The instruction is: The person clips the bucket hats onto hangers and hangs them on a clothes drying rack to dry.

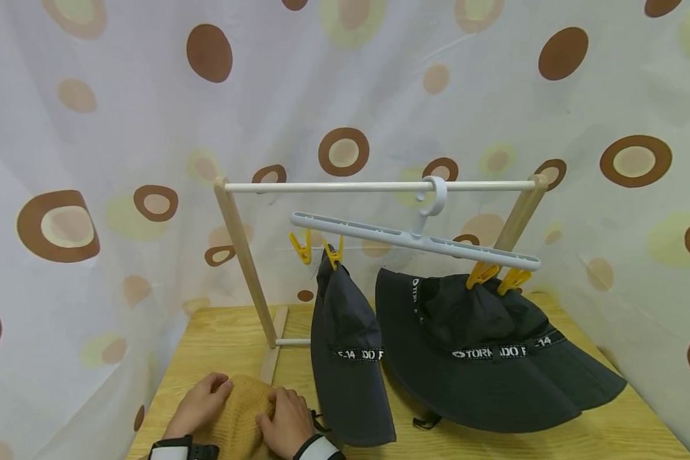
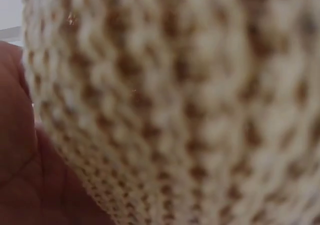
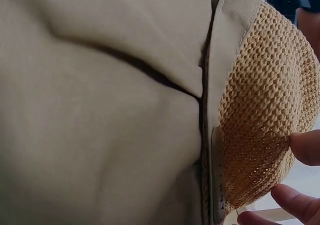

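Note:
At the front left of the table is a mustard-yellow sun hat (image 1: pixel 243 409) with a knitted crown. The right wrist view shows its coarse knit crown (image 3: pixel 265 105) joined to a wide beige cloth brim (image 3: pixel 110 115). My left hand (image 1: pixel 203 404) grips the crown's left side. My right hand (image 1: pixel 286 418) holds the other side, its fingertips (image 3: pixel 295 200) on the knit. Close knit (image 2: pixel 165 105) fills most of the left wrist view, with part of the left palm (image 2: pixel 25 180) beside it. Much of the brim is hidden in the head view.
A wooden rack (image 1: pixel 238 255) with a white bar (image 1: pixel 322 187) stands behind. On it hangs a tilted white hanger (image 1: pixel 374 234). Yellow clips (image 1: pixel 483 273) hold two black bucket hats (image 1: pixel 351 345), the wider one (image 1: pixel 494 370) at right. One yellow clip (image 1: pixel 302 247) hangs free at left.

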Action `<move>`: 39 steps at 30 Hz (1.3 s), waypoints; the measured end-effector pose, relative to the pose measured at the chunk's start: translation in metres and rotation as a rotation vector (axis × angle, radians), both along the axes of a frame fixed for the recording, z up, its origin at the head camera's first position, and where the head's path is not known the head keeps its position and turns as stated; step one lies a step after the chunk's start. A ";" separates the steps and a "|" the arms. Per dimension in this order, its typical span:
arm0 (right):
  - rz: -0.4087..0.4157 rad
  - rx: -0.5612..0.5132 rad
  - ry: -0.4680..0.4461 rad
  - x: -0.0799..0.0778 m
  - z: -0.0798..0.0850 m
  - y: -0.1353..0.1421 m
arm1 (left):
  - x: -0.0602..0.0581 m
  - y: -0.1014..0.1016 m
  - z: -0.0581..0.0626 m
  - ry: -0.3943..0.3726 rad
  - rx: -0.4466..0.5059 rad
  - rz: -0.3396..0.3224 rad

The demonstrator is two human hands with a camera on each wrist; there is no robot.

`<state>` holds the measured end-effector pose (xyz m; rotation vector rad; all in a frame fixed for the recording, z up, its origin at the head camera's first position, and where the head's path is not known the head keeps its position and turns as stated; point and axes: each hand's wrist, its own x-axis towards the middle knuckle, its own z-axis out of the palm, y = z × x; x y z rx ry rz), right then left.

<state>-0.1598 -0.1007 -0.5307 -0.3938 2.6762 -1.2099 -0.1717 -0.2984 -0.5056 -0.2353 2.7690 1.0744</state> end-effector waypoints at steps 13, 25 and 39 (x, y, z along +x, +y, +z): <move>0.004 -0.043 -0.084 -0.002 -0.006 0.003 | 0.007 0.003 0.000 0.049 0.021 0.056; -0.015 -0.117 -0.111 0.000 0.000 0.005 | 0.023 0.012 0.019 0.142 0.056 0.098; 0.006 -0.372 -0.100 0.014 0.035 0.010 | 0.064 0.025 0.058 0.287 0.256 0.066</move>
